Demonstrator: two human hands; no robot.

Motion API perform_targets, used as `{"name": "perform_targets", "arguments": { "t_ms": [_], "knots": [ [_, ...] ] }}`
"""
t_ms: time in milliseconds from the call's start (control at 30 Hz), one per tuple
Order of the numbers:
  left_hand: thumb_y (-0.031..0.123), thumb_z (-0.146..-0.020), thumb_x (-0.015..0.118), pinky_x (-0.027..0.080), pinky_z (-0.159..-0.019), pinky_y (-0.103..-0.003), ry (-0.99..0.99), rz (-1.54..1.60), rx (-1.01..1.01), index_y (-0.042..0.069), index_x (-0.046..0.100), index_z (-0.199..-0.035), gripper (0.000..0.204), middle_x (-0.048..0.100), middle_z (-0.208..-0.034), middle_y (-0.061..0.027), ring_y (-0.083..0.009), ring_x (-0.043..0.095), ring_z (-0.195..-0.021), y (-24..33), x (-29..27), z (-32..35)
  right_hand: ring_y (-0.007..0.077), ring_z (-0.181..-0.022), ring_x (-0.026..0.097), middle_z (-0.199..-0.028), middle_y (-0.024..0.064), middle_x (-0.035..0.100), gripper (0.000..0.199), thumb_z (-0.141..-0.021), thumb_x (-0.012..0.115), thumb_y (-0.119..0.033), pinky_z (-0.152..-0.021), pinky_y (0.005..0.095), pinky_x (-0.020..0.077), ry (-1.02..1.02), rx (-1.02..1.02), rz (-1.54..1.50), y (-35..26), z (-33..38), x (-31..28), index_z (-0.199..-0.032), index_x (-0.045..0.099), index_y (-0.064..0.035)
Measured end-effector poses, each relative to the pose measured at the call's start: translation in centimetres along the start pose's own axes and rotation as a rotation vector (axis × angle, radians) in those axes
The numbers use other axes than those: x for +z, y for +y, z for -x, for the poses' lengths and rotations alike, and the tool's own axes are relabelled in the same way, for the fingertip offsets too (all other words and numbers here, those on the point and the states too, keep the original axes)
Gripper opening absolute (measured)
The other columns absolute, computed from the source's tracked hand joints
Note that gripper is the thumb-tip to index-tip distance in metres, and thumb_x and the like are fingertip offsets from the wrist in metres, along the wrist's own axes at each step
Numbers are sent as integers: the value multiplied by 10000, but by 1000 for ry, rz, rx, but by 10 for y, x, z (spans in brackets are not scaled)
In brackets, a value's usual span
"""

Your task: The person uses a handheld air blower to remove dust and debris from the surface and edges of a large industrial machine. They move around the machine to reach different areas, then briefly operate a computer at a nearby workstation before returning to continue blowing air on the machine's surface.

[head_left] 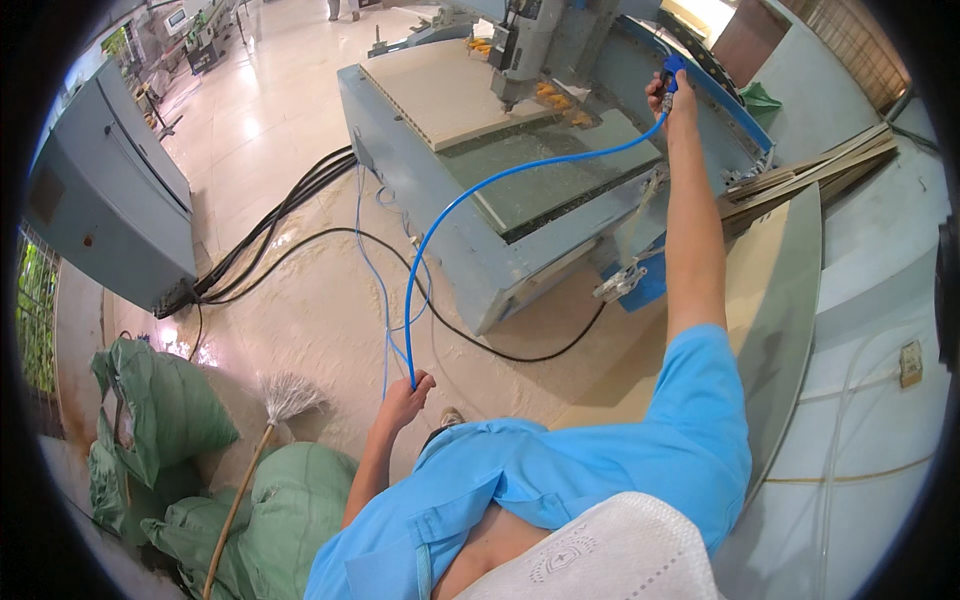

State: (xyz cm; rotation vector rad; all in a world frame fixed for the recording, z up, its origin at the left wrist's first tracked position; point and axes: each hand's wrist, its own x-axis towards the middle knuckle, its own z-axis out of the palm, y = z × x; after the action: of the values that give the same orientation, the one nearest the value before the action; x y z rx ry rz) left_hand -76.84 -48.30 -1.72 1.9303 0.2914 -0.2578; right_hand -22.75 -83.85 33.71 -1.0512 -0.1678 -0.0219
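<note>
My right hand (pixel 677 98), arm stretched far forward, is closed around a blue air blow gun (pixel 673 68) at the right side of a grey machine (pixel 470 245). From the gun a blue air hose (pixel 520 168) curves back towards me. Low in the middle, my left hand (pixel 404 402) grips this hose with bent fingers. On the machine's bed lies a pale board (pixel 440 85), with a dark green surface (pixel 540 165) on the near side. A spindle head (pixel 524 55) hangs over the bed, beside orange clamp-like parts (pixel 560 100).
A grey cabinet (pixel 120 185) stands at left, with thick black cables (pixel 285 215) running over the floor to the machine. Green sacks (pixel 180 405) and a long-handled broom (pixel 238 495) are near left. Wooden strips (pixel 810 178) and a large sheet (pixel 775 310) lie at right.
</note>
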Motion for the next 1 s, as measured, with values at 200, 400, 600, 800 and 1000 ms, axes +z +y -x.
{"name": "perform_targets", "arguments": {
  "t_ms": [200, 400, 600, 800, 1000],
  "knots": [
    [386, -1014, 495, 471, -612, -391, 2, -67, -13, 37, 669, -936, 398, 607, -644, -122, -247, 628, -625, -22, 6, 9, 176, -590, 616, -702, 52, 594, 492, -1009, 497, -503, -418, 252, 446, 51, 100, 181, 25, 0, -5, -976, 580, -19],
    [400, -1000, 509, 470, -585, -381, -78, -58, -203, 31, 669, -919, 411, 604, -619, -93, -218, 613, -577, -54, 6, 29, 174, -488, 583, -641, 43, 576, 497, -987, 532, -515, -394, 296, 422, 281, 211, 291, 107, 53, -57, -874, 593, -35],
    [396, -987, 535, 476, -557, -340, -117, -92, -380, 31, 656, -897, 395, 596, -616, -58, -167, 596, -555, -114, 5, 39, 211, -474, 568, -571, 68, 528, 543, -959, 545, -551, -438, 354, 425, 337, 162, 670, 241, 176, -101, -827, 551, -24],
    [369, -995, 535, 495, -567, -356, -62, -97, -449, 4, 654, -907, 394, 612, -626, -71, -184, 622, -561, -142, -16, 31, 476, -1046, 624, -1053, 293, 672, 644, -951, 451, -594, -892, 527, 477, -90, 312, 1360, 337, 283, -74, -1089, 657, 1],
    [322, -1005, 524, 499, -558, -341, 27, -118, -432, -9, 643, -916, 363, 599, -626, -65, -169, 606, -553, -116, -24, 4, 452, -922, 662, -963, 245, 691, 517, -943, 531, -513, -795, 535, 498, -169, 155, 1438, 355, 267, -15, -1109, 624, -32]
  ]
}}
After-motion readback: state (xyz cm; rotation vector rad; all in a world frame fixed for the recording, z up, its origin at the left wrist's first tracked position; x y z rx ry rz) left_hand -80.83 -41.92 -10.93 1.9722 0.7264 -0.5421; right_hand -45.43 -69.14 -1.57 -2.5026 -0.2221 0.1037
